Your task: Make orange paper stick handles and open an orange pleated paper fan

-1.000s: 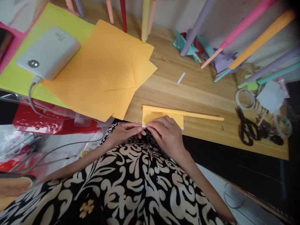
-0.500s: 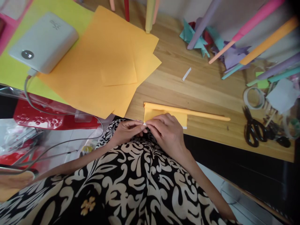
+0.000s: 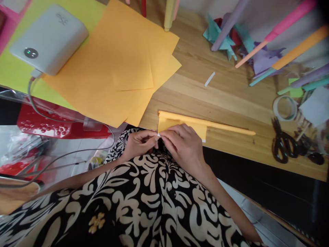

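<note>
At the table's front edge lies a sheet of orange paper [image 3: 167, 124], its far side rolled into a thin tube [image 3: 228, 129] that sticks out to the right. A white strip, like double-sided tape, runs along the sheet's near edge and shows again at the right corner. My left hand [image 3: 138, 143] is closed in a pinch on the white strip's end [image 3: 158, 134] by the left corner. My right hand [image 3: 183, 144] lies over the near part of the sheet, thumb and finger pinched at that same corner. The fingers hide most of the strip.
Large orange sheets [image 3: 108, 65] and a white power bank [image 3: 48, 41] with a cable lie at left. A loose white strip [image 3: 209, 79] is further back. Black scissors [image 3: 281, 144] and a tape roll [image 3: 284, 108] sit at right. Coloured paper tubes [image 3: 230, 24] rise behind.
A small white bit now shows more plainly between my fingertips at the sheet's left corner. My hands have hardly moved; the view has shifted slightly.
</note>
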`<act>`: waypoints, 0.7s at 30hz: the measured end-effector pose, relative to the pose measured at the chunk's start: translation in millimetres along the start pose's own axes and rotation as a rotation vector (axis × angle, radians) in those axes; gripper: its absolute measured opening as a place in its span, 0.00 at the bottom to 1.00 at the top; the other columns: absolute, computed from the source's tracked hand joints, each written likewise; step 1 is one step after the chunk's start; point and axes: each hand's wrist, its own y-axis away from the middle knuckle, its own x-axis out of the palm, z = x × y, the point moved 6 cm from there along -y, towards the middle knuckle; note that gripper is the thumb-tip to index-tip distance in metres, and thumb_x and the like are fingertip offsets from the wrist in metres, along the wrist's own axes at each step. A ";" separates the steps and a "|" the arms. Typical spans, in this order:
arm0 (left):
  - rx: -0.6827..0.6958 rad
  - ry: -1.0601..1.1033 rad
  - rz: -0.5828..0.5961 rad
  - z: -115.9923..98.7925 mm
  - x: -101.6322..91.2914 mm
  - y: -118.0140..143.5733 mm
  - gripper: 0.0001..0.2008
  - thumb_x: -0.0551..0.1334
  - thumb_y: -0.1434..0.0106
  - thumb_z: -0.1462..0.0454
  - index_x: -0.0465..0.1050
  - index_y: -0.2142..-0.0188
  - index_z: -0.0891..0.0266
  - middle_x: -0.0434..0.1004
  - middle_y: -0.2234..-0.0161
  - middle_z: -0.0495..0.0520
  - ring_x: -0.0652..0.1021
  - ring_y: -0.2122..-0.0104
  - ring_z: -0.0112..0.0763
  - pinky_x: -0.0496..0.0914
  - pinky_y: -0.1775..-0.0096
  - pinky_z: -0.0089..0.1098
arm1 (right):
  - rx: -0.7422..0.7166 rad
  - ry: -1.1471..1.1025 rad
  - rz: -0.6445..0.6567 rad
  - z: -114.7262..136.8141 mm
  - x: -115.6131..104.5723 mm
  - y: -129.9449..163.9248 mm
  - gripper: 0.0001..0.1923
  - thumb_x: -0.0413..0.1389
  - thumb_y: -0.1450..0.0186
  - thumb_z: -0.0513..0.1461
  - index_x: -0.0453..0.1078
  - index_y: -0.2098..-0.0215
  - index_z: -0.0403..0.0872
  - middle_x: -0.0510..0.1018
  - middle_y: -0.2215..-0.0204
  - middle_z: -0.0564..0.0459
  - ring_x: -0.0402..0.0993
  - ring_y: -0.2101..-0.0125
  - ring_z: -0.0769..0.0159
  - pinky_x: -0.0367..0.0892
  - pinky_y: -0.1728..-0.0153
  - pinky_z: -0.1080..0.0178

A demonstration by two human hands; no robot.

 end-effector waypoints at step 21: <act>0.271 -0.131 0.001 -4.5 -2.1 -3.8 0.08 0.65 0.38 0.64 0.78 0.73 0.64 0.77 0.76 0.50 0.74 0.75 0.24 0.68 0.71 0.24 | -0.017 0.054 -0.014 6.3 1.3 -6.1 0.09 0.55 0.29 0.35 0.76 0.66 0.46 0.81 0.70 0.52 0.74 0.69 0.64 0.66 0.68 0.61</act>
